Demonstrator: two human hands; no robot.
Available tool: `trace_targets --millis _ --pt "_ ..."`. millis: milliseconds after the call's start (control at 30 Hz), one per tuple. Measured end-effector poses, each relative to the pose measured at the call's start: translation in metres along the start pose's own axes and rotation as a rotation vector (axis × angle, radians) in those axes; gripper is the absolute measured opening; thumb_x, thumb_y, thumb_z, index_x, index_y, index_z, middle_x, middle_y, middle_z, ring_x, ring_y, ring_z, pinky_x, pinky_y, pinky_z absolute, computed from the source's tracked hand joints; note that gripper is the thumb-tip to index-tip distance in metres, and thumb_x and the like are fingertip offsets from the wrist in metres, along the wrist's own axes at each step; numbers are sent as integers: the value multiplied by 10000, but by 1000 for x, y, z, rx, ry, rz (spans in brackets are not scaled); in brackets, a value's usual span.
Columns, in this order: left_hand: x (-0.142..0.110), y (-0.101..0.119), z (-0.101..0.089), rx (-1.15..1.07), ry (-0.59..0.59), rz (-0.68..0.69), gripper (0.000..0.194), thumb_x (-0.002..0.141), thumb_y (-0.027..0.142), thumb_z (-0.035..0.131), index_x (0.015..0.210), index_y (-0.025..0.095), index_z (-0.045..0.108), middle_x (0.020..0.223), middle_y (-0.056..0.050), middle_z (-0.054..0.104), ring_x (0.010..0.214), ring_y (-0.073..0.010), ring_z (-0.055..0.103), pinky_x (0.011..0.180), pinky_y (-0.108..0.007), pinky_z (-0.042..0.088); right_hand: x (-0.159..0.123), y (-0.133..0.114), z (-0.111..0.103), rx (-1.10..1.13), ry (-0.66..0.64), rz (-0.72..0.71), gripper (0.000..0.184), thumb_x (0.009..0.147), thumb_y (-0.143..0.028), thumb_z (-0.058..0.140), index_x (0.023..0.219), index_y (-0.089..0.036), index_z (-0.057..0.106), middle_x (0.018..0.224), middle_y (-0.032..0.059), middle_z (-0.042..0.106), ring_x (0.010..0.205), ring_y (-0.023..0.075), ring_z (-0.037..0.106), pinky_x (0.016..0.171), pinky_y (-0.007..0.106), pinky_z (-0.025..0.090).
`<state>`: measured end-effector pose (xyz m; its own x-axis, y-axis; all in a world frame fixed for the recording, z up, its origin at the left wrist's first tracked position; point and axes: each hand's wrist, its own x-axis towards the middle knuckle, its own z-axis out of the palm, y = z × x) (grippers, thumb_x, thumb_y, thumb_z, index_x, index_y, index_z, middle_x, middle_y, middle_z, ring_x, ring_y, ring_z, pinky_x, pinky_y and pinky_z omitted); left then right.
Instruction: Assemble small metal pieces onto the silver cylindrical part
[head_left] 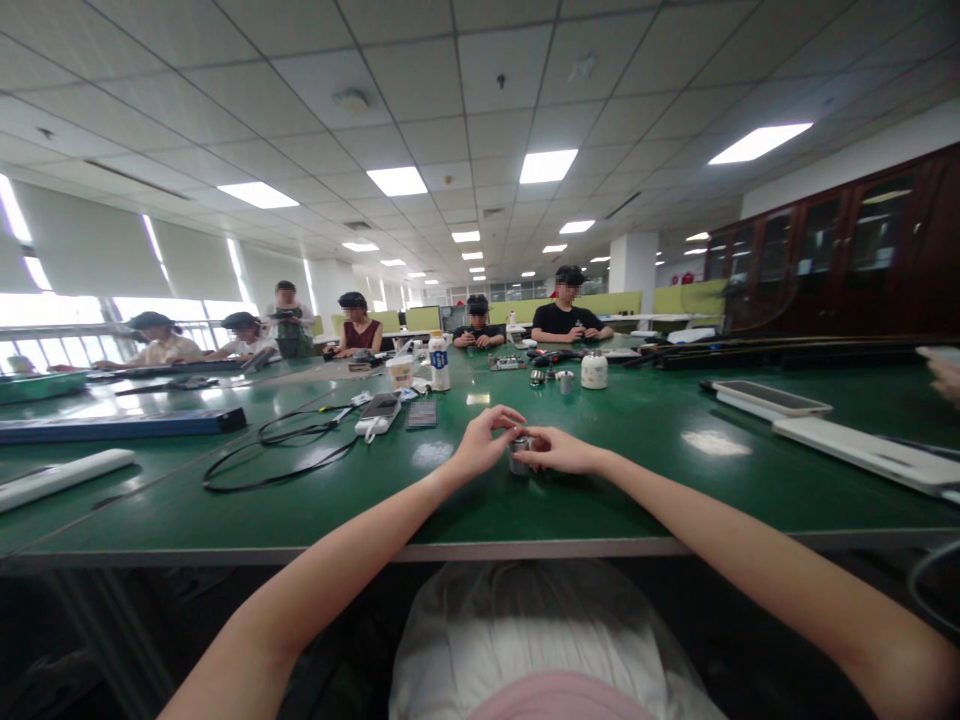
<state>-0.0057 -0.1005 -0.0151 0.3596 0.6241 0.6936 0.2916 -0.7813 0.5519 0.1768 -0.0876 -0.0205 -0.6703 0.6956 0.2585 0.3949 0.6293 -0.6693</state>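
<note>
A small silvery metal cylinder [518, 458] stands upright on the green table in front of me. My left hand [487, 441] reaches it from the left, with its curved fingertips closed at the top rim. From the right, my right hand [556, 450] grips the cylinder's side and top with bent fingers. The fingers of both hands meet over the top and hide what is there. Farther back are a similar metal cylinder [565, 382], some small dark metal parts [537, 377] and a white jar [594, 370].
Left of my hands lie a black cable [270, 484], a phone [380, 408] with a white power bank, and a small grey panel [422, 415]. A white bottle [439, 364] and a cup [401, 372] stand behind. At right are a phone [772, 396] and white bars [862, 455]. Several people sit across.
</note>
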Motion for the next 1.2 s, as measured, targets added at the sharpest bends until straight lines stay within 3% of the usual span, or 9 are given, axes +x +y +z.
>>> trace_targets --millis 167,267,500,567,633,733,867,1000,1200 --pt "1 -8 -2 39 -2 -18 158 839 193 501 979 176 573 955 -60 675 959 -173 612 868 -298 454 -1 -3 0 14 -6 1 599 762 -532 579 1172 -104 496 623 -6 569 545 115 515 508 219 390" --pt "1 -15 -4 97 -15 -63 190 859 258 477 1007 181 568 968 -56 672 960 -180 600 868 -304 441 -2 -5 0 37 7 -5 572 751 -541 588 1135 -127 498 625 -16 553 549 111 508 510 216 386" --pt "0 -15 -6 192 -173 -264 652 908 544 100 1031 144 601 928 -64 666 937 -206 580 867 -313 412 -3 -6 -6 106 170 -66 502 797 -587 492 1063 -164 545 557 -51 451 496 92 418 473 207 334" --pt "-1 -13 -4 249 -241 -249 640 872 608 207 1023 138 615 937 -70 655 910 -215 574 832 -309 422 0 -4 -7 138 171 -91 514 820 -603 435 1006 -147 585 541 -45 437 493 93 412 478 213 337" --pt "-3 -10 -3 305 -265 -190 590 785 639 428 1051 146 613 944 -69 643 900 -220 566 804 -301 428 3 -1 -7 173 188 -103 556 841 -614 372 937 -127 622 513 -42 419 471 88 395 475 219 333" --pt "-6 -6 -2 319 -265 -110 554 685 580 616 1043 158 623 916 -54 645 879 -209 568 783 -277 429 7 3 -7 210 272 -80 607 848 -625 331 838 -108 649 479 -39 411 438 79 369 457 220 320" --pt "-6 -2 -2 283 -285 -78 434 710 521 627 938 153 657 872 -37 665 844 -187 584 771 -253 425 8 5 -6 172 359 -86 522 799 -616 448 773 -128 632 496 -39 449 449 77 383 449 211 315" --pt "-6 -3 -3 314 -268 -46 414 709 523 627 889 152 669 814 -27 672 808 -184 591 763 -255 417 7 4 -5 35 338 -112 440 718 -557 600 859 -146 665 534 -31 509 468 80 396 448 209 300" --pt "-6 -6 -4 254 -282 -57 427 696 526 635 884 144 672 805 -28 681 783 -176 614 754 -237 431 11 10 -6 82 317 -106 411 713 -519 615 851 -141 700 608 30 625 572 141 535 520 245 404"
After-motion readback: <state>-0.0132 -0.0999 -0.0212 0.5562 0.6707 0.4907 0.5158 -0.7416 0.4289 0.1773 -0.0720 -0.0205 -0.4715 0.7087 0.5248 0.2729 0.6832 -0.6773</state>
